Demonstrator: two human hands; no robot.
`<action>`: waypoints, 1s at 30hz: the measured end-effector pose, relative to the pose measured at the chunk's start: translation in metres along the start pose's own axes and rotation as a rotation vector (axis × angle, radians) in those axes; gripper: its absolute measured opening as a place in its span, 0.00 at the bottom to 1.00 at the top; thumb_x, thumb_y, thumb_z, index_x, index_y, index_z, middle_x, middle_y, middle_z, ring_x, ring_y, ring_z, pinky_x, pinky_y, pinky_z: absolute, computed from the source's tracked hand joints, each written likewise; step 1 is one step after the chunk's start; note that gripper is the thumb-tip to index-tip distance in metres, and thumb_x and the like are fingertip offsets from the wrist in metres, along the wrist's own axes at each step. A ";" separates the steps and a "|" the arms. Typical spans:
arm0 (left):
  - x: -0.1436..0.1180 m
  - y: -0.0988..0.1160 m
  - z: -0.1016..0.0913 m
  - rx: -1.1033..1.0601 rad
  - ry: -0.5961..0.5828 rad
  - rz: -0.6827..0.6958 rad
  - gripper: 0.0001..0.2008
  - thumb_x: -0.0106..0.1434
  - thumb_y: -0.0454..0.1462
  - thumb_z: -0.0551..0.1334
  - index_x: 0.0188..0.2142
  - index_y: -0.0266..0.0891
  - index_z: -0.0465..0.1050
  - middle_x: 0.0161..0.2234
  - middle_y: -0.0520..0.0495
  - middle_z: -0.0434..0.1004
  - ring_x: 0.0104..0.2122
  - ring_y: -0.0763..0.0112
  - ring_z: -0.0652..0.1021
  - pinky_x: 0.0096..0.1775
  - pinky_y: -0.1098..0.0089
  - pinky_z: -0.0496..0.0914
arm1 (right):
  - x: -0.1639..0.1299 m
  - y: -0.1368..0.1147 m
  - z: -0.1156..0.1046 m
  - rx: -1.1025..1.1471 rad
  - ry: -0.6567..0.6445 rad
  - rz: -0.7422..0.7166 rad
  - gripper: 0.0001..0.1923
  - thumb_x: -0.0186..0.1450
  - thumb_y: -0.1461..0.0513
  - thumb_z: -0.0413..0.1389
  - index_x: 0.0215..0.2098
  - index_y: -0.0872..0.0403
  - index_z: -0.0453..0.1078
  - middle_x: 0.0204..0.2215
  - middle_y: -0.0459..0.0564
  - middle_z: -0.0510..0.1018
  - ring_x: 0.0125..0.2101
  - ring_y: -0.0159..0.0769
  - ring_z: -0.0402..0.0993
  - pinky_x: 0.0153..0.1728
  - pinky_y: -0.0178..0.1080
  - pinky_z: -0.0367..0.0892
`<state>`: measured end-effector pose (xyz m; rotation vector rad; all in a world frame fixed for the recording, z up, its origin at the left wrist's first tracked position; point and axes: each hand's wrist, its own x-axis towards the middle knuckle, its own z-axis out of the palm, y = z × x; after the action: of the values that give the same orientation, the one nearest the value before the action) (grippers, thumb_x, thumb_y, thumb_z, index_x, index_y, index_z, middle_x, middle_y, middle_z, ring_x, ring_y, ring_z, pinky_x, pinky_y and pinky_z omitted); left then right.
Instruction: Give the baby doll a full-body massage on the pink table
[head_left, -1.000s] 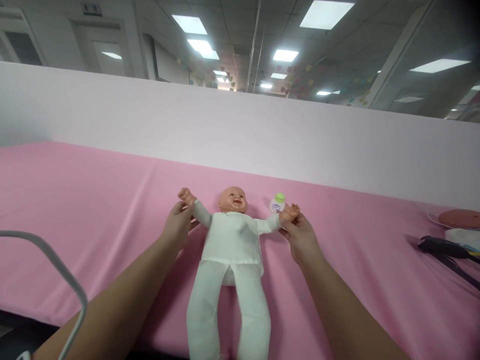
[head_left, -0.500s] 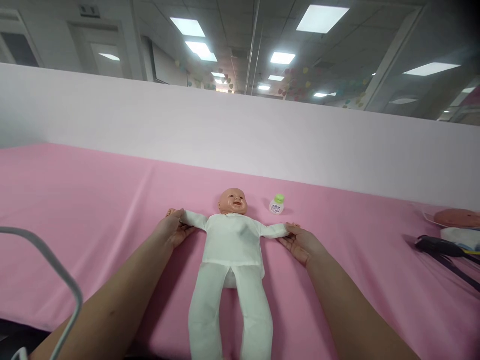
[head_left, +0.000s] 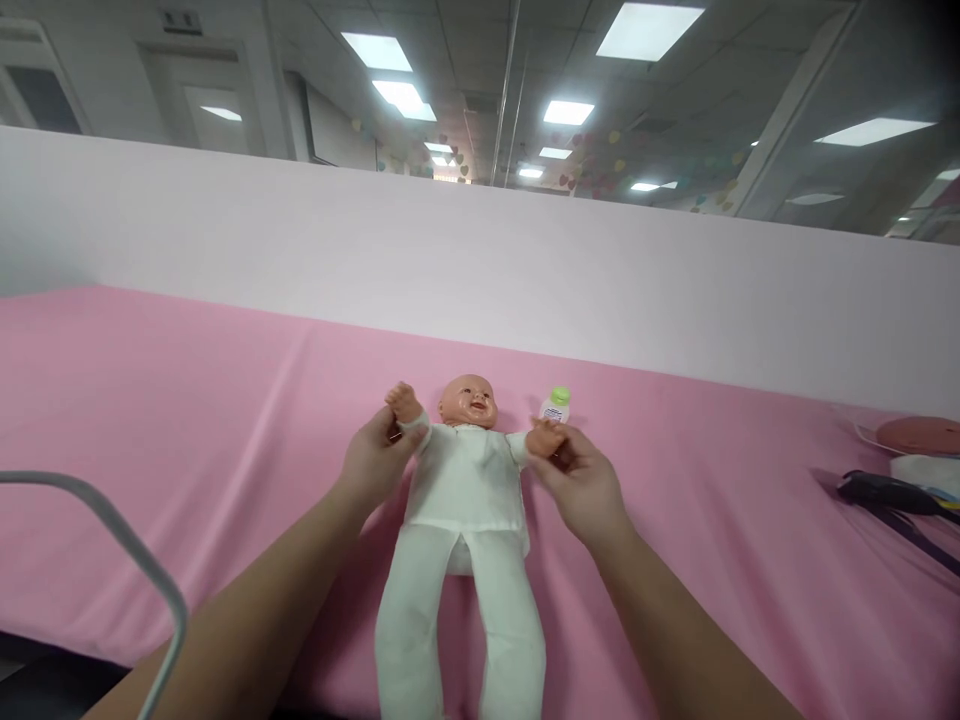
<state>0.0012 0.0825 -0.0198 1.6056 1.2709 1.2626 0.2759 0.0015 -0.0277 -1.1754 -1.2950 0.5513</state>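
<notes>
Illumination is bright and even, supplied by rectangular ceiling panels [head_left: 649, 28] overhead, several of them overexposed. Shadows on the pink tabletop [head_left: 187, 400] are soft and faint. Wide-angle distortion bends straight lines toward the edges; corners darken slightly. Overall sharpness is moderate.

One camera on the person's head, looking forward and a little down.

It looks along both bare arms to the left hand [head_left: 379, 462] and right hand [head_left: 581, 485], which are close in front and low in the middle. The doll [head_left: 465, 520] lies right under the view, feet nearest the camera and head away. The pink table [head_left: 187, 420] spreads out wide to both sides. Past it stands a white wall [head_left: 480, 260], and the top of the view takes in ceiling lights [head_left: 649, 28] far off. There is only this one view, so no part is shared with another.
</notes>
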 end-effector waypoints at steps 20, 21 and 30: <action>-0.016 0.010 0.009 0.807 -0.405 0.529 0.21 0.70 0.39 0.60 0.61 0.43 0.74 0.65 0.39 0.70 0.65 0.49 0.69 0.62 0.50 0.67 | -0.025 -0.024 0.020 -0.737 -0.470 -0.507 0.21 0.65 0.70 0.58 0.54 0.47 0.77 0.48 0.54 0.76 0.50 0.45 0.72 0.51 0.48 0.74; -0.016 0.010 0.009 0.791 -0.406 0.522 0.21 0.69 0.39 0.61 0.60 0.44 0.75 0.65 0.39 0.71 0.65 0.49 0.69 0.62 0.50 0.67 | -0.026 -0.025 0.021 -0.774 -0.458 -0.508 0.20 0.65 0.69 0.58 0.53 0.47 0.77 0.47 0.55 0.76 0.49 0.46 0.72 0.49 0.49 0.74; -0.004 -0.004 0.008 0.149 -0.089 0.130 0.13 0.67 0.40 0.62 0.51 0.45 0.76 0.49 0.44 0.81 0.47 0.55 0.81 0.50 0.57 0.74 | -0.007 -0.003 0.003 -0.177 -0.066 -0.034 0.14 0.63 0.56 0.65 0.46 0.49 0.78 0.45 0.51 0.81 0.45 0.44 0.78 0.49 0.48 0.75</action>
<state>0.0077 0.0799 -0.0266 1.8557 1.2466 1.1823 0.2702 -0.0042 -0.0280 -1.2868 -1.4405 0.4609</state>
